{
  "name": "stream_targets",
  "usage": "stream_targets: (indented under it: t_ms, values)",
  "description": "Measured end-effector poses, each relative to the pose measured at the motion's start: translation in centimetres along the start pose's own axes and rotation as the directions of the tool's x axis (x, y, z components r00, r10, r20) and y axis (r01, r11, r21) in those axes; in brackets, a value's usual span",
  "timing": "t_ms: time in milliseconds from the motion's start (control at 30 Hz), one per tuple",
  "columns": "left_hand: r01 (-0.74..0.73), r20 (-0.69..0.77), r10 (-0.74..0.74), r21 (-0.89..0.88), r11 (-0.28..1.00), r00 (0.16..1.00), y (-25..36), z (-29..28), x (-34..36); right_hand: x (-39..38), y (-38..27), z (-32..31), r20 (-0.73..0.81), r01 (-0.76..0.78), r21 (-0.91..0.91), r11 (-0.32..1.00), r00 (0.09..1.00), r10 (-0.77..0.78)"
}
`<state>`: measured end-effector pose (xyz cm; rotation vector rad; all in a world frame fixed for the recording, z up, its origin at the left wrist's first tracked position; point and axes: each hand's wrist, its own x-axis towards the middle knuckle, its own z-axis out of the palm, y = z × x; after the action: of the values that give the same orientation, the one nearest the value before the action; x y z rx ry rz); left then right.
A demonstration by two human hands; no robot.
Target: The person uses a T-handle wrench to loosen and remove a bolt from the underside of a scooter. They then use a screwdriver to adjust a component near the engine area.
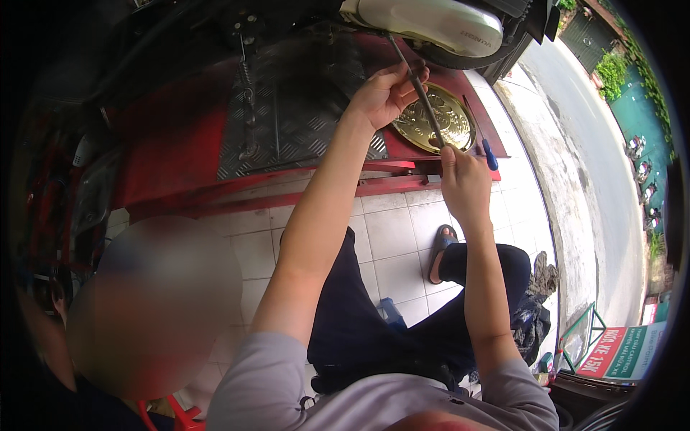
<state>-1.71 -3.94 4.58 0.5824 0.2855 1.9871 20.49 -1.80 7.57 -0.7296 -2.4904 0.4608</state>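
Note:
Both hands are on a long, thin metal rod-shaped tool [425, 100], its exact kind unclear. My right hand [463, 179] is closed round its near end. Farther up, the fingers of my left hand [388, 93] curl round the shaft. The tool's far end reaches up to the underside of a motorbike, beside its silver cover [431, 27]; what it touches there is too small to make out. Beneath the tool lies a round gold-coloured metal tray [454, 118] with a raised pattern. A screwdriver with a blue handle [490, 154] lies just right of the tray.
The motorbike stands over a red lift platform [172, 144] with a dark tread plate [305, 136]. A stand with a spring [248, 108] hangs at its left. Another person [151, 309] is at the lower left, near a red stool [183, 415]. White tiles [388, 223] cover the floor; a road runs at the right.

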Motion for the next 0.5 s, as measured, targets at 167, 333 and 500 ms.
stream_targets:
  t_ms: [167,333,500]
  values:
    - [0.051,0.047,-0.051,0.005,0.999,0.998,-0.1,-1.7,0.0,-0.9,-3.1,2.1,0.15,0.03,0.149,0.988,0.987,-0.053]
    - [0.036,-0.027,-0.035,0.018,0.999,0.999,0.2,-1.0,0.4,1.0,-6.5,1.0,0.059,0.255,0.234,0.938,0.959,-0.276]
    - [0.03,-0.062,-0.025,0.078,0.997,0.998,0.4,-0.2,0.5,2.2,-7.6,-0.8,0.094,0.333,0.128,0.934,0.934,-0.345]
